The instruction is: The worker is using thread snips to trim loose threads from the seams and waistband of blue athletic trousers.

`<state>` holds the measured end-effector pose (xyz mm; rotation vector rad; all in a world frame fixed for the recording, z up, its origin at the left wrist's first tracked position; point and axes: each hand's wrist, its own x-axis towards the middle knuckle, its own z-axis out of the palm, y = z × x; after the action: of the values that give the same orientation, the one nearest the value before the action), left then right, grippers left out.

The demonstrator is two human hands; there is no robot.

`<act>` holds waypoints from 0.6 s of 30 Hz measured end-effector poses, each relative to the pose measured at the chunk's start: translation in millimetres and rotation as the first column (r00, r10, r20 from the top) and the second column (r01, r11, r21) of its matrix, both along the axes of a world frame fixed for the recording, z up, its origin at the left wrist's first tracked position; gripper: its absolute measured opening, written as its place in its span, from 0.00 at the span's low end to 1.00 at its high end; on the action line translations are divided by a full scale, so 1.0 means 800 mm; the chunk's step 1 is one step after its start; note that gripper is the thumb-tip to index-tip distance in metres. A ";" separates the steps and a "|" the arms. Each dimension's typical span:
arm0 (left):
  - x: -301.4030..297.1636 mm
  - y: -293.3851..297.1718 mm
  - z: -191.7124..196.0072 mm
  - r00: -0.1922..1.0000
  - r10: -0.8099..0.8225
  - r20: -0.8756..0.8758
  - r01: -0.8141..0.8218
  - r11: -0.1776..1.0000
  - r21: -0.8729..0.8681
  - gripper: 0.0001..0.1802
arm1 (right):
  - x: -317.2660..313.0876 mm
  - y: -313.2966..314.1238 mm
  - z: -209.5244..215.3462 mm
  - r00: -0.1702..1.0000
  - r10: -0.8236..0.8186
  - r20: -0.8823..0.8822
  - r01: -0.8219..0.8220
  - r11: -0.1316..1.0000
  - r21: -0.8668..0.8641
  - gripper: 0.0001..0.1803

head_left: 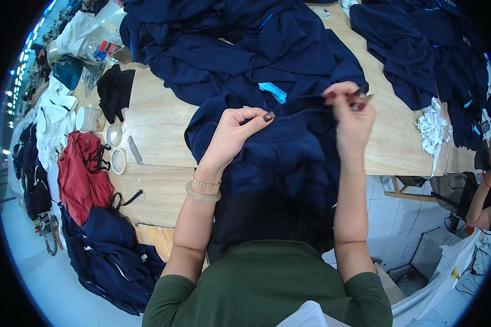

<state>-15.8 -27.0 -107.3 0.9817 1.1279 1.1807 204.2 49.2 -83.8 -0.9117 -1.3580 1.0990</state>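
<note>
Okay, both hands on a navy garment [289, 152] that lies on the wooden table [158, 125] and hangs over its near edge toward the person. Left hand [234, 133] curled, thumb and fingers pinching a fold of the navy cloth; bracelets on that wrist. Right hand [352, 111] raised just above the cloth, fingers pinched on the garment's upper edge together with a small dark tool [360, 92], too small to tell what kind. Blue label [271, 91] on the fabric between and just above the hands. More navy cloth heaped behind, a big pile [240, 38] at top centre and another pile [420, 49] at top right. White rag [432, 128] near the right table edge. Left side of table: tape rolls [116, 147], black cloth [114, 90], red garment [82, 177], white cloth [52, 122]. Navy heap [109, 256] at lower left corner of the table. Another person's arm [483, 199] at far right, well apart.
</note>
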 end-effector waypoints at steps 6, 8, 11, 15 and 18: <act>0.004 -0.001 0.006 0.989 0.062 0.132 -0.053 0.996 -0.073 0.10 | 0.019 0.002 0.017 0.998 -0.012 0.054 0.007 0.997 0.083 0.03; 0.006 -0.002 0.007 0.984 0.064 0.165 -0.051 0.996 -0.079 0.10 | -0.006 -0.022 0.029 0.925 0.112 0.363 -0.169 0.977 0.129 0.08; 0.012 0.001 0.008 0.978 0.049 0.200 -0.036 0.997 -0.070 0.10 | -0.028 -0.031 0.000 0.917 0.137 0.374 -0.244 0.935 0.256 0.10; 0.009 -0.002 0.008 0.977 0.097 0.189 -0.080 0.992 -0.099 0.10 | -0.031 -0.026 0.009 0.985 0.016 0.170 -0.055 0.972 0.230 0.04; 0.005 -0.004 0.005 0.980 0.109 0.164 -0.097 0.992 -0.083 0.10 | -0.007 -0.008 0.004 0.986 -0.165 0.019 0.163 0.982 0.091 0.03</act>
<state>-11.8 -30.5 -103.5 0.7592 1.0896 1.2710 198.6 43.1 -80.6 -0.9575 -1.3179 0.8966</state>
